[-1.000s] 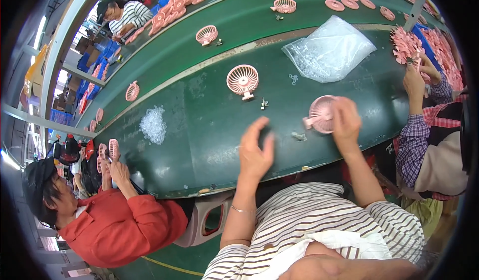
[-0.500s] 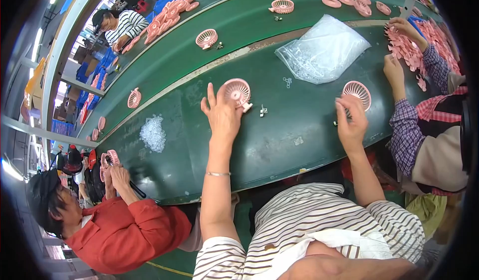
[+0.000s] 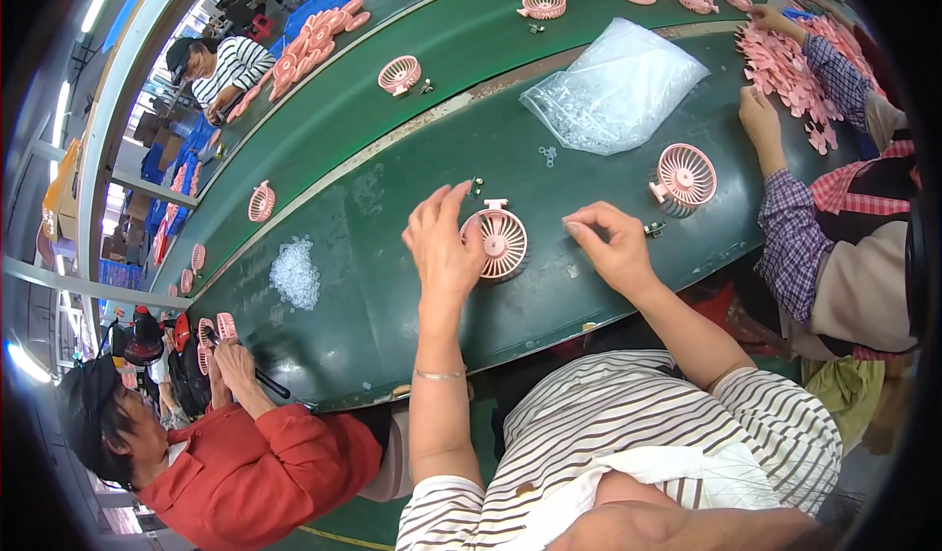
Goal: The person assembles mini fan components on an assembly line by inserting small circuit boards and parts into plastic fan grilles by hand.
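My left hand (image 3: 440, 244) is at the left rim of a pink round fan housing (image 3: 500, 247) on the green table; its thumb lies against the rim and its fingers are spread apart from it. A small metal-and-board part (image 3: 477, 188) lies just beyond those fingertips. To the right, my right hand (image 3: 616, 252) points toward this housing with thumb and forefinger pinched together. Whatever they hold, if anything, is too small to see. Behind that hand lies a second small part (image 3: 654, 228), beside another pink fan housing (image 3: 687, 175).
A clear plastic bag (image 3: 618, 90) of small transparent rings stands beyond my hands, with a few loose rings (image 3: 548, 156) by it. More lie in a pile (image 3: 295, 274) at left. Pink housings (image 3: 399, 75) sit on the belt behind. Co-workers sit on both sides, pink blades (image 3: 790, 70) at right.
The middle housing has turned and come nearer to me, its small stem now pointing away. My right hand has left the right housing and moved left, its fingers now pinched.
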Motion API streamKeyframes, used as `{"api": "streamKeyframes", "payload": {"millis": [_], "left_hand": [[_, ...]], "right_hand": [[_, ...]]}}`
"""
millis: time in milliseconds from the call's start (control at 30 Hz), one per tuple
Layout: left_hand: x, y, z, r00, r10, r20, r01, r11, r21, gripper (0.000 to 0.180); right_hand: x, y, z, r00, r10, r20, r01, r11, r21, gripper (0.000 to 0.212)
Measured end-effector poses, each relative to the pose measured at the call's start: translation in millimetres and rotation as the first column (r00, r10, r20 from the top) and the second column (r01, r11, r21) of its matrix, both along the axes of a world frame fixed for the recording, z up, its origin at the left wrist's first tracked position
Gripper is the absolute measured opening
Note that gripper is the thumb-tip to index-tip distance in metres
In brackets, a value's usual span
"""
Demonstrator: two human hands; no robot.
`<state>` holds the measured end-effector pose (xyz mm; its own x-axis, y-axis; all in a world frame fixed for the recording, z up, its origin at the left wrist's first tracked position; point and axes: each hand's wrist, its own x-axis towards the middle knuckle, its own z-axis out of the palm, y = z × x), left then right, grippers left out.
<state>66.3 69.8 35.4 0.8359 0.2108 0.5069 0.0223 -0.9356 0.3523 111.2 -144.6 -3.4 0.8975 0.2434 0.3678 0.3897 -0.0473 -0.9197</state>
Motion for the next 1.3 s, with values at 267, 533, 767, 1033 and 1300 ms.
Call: {"api": "streamKeyframes", "payload": {"millis": [267, 533, 767, 1033, 1300], "left_hand": [[8, -18, -29, 0.985, -0.071, -0.160, 0.040, 0.981, -0.191, 0.023], [-40, -76, -36, 0.959, 0.046, 0.280, 0.240, 0.392, -0.888, 0.020], [-55, -80, -56, 0.951, 0.039, 0.306, 0.265, 0.406, -0.875, 0.031], [-59, -84, -49, 0.938, 0.020, 0.347, 0.296, 0.474, -0.829, 0.026], [-63, -80, -40, 0.926, 0.056, 0.375, 0.295, 0.512, -0.807, 0.027]], "right_hand": [[1, 33, -7, 0.983, 0.031, -0.183, 0.006, 0.980, 0.198, 0.010], [-4, 48, -18, 0.951, 0.172, -0.257, -0.084, 0.943, 0.322, 0.010], [-9, 30, 10, 0.894, 0.255, -0.368, -0.200, 0.963, 0.182, 0.010], [-20, 31, 18, 0.816, 0.333, -0.472, -0.237, 0.938, 0.253, 0.011], [-21, 33, 17, 0.759, 0.421, -0.497, -0.244, 0.891, 0.383, 0.011]]}}
